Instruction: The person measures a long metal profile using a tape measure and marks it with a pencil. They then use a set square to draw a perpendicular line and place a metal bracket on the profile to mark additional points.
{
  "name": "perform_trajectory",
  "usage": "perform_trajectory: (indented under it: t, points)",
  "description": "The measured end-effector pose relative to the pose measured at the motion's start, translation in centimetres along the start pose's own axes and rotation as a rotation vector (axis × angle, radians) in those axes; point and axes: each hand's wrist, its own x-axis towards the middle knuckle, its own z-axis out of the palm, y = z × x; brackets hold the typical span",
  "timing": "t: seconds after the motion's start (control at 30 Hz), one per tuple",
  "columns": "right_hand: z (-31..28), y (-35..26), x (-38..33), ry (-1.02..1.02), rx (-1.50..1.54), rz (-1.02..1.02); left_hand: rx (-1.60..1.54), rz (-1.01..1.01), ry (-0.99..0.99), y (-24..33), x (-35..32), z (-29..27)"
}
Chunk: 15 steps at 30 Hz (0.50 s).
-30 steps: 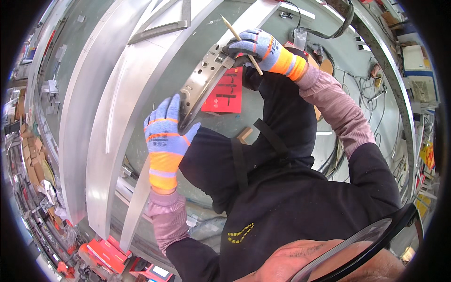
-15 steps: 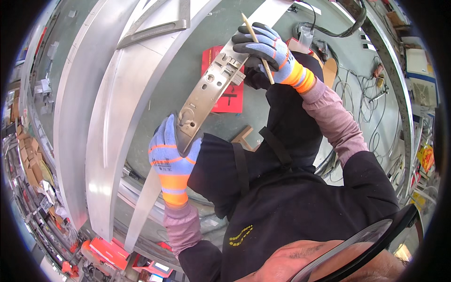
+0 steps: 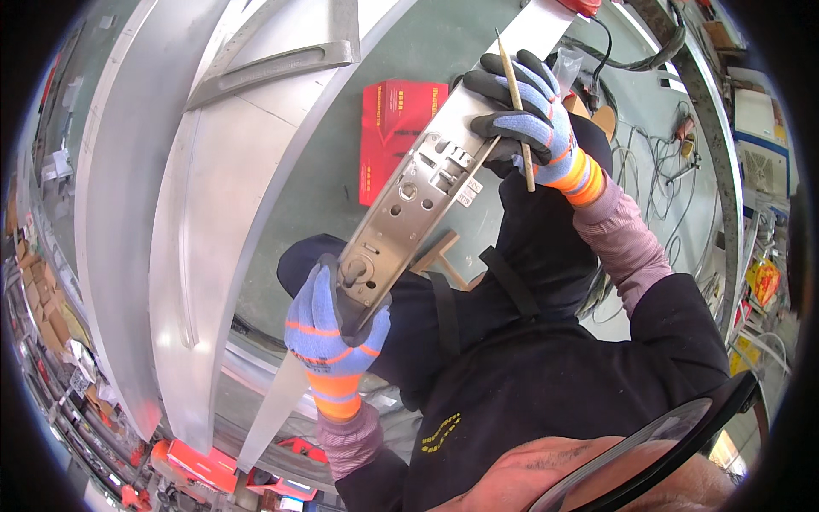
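Observation:
A long silvery metal lock case (image 3: 399,229) with round holes and cut-outs is held slantwise in front of me. My left hand (image 3: 334,320), in a blue glove with orange bands and dark fingertips, grips its lower end, thumb on the face. My right hand (image 3: 531,111), in a matching glove, is closed around the upper end. A thin tan pencil-like stick (image 3: 515,102) is tucked across the fingers of that hand, its tip pointing up. Parts of the lock's upper end are hidden by the right fingers.
Curved metal panels (image 3: 196,282) stand on the left, with a triangular metal frame (image 3: 281,72) on them. A red flat box (image 3: 384,141) lies on the floor behind the lock. A pale metal strip (image 3: 273,414) runs beneath. Cables (image 3: 661,183) lie at the right.
Both hands and the lock case have shifted right; the lock's face is turned more toward me. The stick now stands more upright in the right hand.

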Motion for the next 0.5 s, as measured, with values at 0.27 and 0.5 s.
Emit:
perform_trajectory:
  t: [0.27,0.5]
  points:
    - [0.06,0.42,0.0,-0.028,0.009,-0.033,0.007,0.042,-0.004,-0.8,-0.42,-0.2]
    - [-0.02,0.02,0.29,-0.028,0.005,-0.016,0.024,-0.003,-0.04,-0.52,-0.27,-0.39]
